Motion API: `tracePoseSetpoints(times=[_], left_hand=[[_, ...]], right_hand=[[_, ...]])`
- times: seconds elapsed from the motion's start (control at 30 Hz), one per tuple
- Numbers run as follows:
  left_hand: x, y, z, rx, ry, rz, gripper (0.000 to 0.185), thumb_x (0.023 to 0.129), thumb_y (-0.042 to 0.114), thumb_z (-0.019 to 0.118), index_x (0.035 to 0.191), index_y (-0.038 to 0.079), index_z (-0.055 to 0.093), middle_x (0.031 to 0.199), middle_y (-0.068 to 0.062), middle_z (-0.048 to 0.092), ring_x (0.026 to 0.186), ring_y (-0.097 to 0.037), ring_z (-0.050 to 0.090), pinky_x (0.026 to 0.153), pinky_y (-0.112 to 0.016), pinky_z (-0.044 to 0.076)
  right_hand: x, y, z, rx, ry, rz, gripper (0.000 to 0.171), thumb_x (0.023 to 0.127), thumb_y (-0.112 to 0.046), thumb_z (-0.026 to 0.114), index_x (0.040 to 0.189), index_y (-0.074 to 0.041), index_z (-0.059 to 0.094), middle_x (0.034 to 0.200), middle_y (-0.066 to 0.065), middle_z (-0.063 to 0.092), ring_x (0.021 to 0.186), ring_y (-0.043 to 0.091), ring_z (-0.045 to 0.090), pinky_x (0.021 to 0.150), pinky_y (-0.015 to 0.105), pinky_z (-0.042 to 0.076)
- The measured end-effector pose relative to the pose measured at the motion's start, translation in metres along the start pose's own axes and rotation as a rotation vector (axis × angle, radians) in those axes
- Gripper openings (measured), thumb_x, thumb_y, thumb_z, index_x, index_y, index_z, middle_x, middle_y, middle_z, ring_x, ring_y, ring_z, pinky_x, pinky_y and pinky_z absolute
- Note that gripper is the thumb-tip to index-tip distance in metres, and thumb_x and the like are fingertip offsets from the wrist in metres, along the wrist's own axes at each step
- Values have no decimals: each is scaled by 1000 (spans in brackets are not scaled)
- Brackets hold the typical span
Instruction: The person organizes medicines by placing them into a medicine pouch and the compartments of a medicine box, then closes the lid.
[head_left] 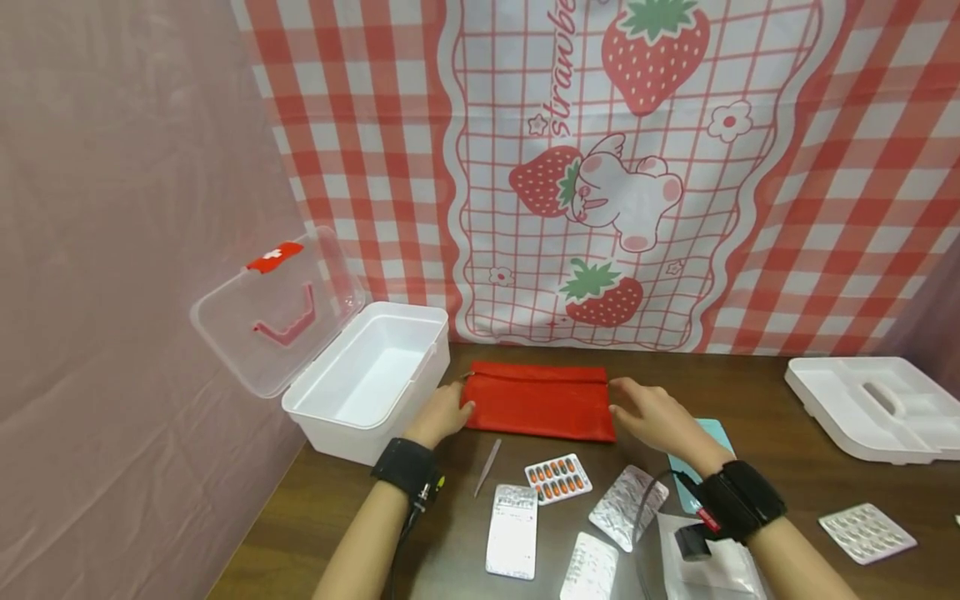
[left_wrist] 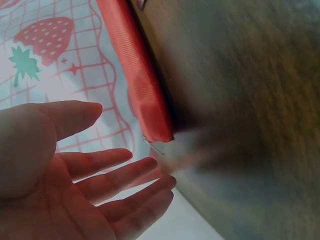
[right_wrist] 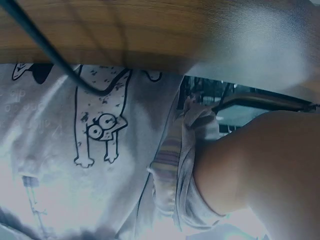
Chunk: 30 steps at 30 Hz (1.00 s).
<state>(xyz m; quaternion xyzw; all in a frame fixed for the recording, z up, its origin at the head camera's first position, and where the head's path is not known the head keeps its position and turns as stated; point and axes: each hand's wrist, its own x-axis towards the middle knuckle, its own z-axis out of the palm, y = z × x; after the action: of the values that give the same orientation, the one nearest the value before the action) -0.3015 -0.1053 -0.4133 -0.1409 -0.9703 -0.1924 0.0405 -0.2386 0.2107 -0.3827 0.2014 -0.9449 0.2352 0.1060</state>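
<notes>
At frame centre, a red pouch (head_left: 537, 402) is flanked on the table (head_left: 750, 392). Its left edge is touched by the left hand (head_left: 444, 413), fingers (left_wrist: 115, 172) straight and slightly spread; its right edge by the right hand (head_left: 654, 414), fingers relaxed, nothing pinched.

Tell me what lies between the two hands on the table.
The red pouch lies flat between the left hand and right hand, one at each end; the head view shows it.

Open white box (head_left: 371, 379), tweezers (head_left: 487, 467)
</notes>
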Motion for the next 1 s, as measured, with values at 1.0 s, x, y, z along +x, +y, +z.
tracePoseSetpoints(times=[1.0], left_hand=[[175, -186, 222, -189, 168, -110, 51, 68, 49, 75, 101, 12, 64, 82, 1, 66, 77, -16, 61, 66, -33, 48]], right_hand=[[24, 23, 46, 129, -47, 142, 60, 81, -7, 62, 127, 16, 32, 115, 37, 51, 98, 43, 57, 83, 51, 46]])
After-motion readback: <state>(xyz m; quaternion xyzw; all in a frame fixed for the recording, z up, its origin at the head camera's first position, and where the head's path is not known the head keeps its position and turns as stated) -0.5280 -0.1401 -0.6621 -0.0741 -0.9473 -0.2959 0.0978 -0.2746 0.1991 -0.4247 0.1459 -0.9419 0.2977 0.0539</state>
